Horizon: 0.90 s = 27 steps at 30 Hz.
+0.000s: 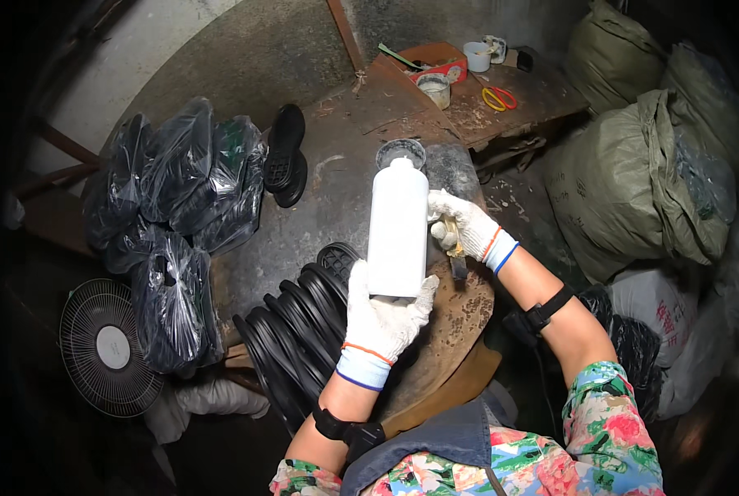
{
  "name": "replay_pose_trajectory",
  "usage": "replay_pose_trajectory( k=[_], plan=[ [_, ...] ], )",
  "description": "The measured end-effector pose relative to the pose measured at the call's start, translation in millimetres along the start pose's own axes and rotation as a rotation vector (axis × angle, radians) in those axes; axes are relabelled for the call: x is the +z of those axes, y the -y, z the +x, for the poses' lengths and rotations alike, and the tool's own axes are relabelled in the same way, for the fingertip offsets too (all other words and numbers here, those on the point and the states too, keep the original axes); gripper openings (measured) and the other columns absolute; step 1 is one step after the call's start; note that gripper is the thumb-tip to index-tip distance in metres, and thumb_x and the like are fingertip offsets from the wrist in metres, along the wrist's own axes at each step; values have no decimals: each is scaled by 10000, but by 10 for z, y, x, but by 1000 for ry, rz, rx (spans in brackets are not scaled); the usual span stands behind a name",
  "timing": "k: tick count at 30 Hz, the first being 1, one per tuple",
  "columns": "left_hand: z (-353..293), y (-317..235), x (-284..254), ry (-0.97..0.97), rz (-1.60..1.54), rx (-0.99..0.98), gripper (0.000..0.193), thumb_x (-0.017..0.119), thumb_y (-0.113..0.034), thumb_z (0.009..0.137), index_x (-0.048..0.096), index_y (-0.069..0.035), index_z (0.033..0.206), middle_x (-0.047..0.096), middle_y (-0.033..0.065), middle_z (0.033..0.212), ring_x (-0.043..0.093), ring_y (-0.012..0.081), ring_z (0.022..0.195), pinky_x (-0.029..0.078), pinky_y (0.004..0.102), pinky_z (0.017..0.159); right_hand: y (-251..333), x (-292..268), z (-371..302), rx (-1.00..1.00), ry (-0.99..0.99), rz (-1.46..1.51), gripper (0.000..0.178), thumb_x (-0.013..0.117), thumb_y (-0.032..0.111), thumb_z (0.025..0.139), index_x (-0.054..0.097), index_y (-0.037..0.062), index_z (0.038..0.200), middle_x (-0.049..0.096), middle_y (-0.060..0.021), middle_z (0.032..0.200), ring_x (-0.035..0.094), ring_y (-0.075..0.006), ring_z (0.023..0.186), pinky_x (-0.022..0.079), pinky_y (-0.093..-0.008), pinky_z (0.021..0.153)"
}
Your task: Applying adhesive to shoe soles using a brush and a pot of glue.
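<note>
My left hand (383, 321), in a white knit glove, is wrapped around the lower end of a plain white plastic bottle (398, 231). The bottle's narrow top points away from me, overlapping a small dark round bowl (411, 149) on the table. Beside the bottle, my right hand (462, 225), also gloved, is closed on a short brush (457, 263) with a tan handle and a dark flat end pointing toward me. Its fingertips are close to the bottle's side; I cannot tell whether they touch it. Black shoe soles (299, 331) stand in a row left of my left hand.
Plastic-wrapped black soles (175, 178) are piled at the left, next to a loose pair (285, 157). A fan (113, 347) stands below them. Yellow-and-red scissors (499, 99) and a white cup (477, 56) lie on the far worktop. Large green sacks (626, 190) crowd the right.
</note>
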<state>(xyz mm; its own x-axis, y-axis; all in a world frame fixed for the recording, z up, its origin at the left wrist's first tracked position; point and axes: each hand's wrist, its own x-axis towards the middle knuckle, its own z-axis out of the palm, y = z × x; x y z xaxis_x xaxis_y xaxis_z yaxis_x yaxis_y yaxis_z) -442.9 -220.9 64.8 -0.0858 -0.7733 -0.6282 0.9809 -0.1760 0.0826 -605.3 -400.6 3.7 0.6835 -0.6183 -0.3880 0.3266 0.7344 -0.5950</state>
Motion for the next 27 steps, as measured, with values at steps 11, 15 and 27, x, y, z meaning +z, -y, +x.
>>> replay_pose_trajectory(
  k=[11, 15, 27],
  plan=[
    [46, -7, -54, -15, 21, 22, 769, 625, -602, 957, 520, -11, 1438, 570, 279, 1334, 644, 479, 1096, 647, 532, 884, -28, -34, 29, 5, 13, 29, 163, 636, 334, 1048, 654, 173, 1061, 589, 46, 849, 539, -53, 593, 401, -174, 413],
    [55, 29, -38, -29, -6, 27, 743, 642, -586, 957, 532, -27, 1433, 577, 260, 1345, 638, 481, 1115, 644, 537, 893, -36, -78, 57, -11, 0, -3, 154, 643, 324, 1043, 659, 176, 1084, 583, 47, 843, 547, -55, 593, 403, -178, 412],
    [219, 249, -206, 81, -199, 61, 606, 588, -579, 1000, 590, -99, 1370, 626, 169, 1339, 632, 402, 1138, 587, 566, 942, -17, 122, -69, -68, -21, -141, 319, 681, 272, 1010, 623, 140, 1295, 640, 74, 894, 563, -21, 591, 429, -156, 444]
  ],
)
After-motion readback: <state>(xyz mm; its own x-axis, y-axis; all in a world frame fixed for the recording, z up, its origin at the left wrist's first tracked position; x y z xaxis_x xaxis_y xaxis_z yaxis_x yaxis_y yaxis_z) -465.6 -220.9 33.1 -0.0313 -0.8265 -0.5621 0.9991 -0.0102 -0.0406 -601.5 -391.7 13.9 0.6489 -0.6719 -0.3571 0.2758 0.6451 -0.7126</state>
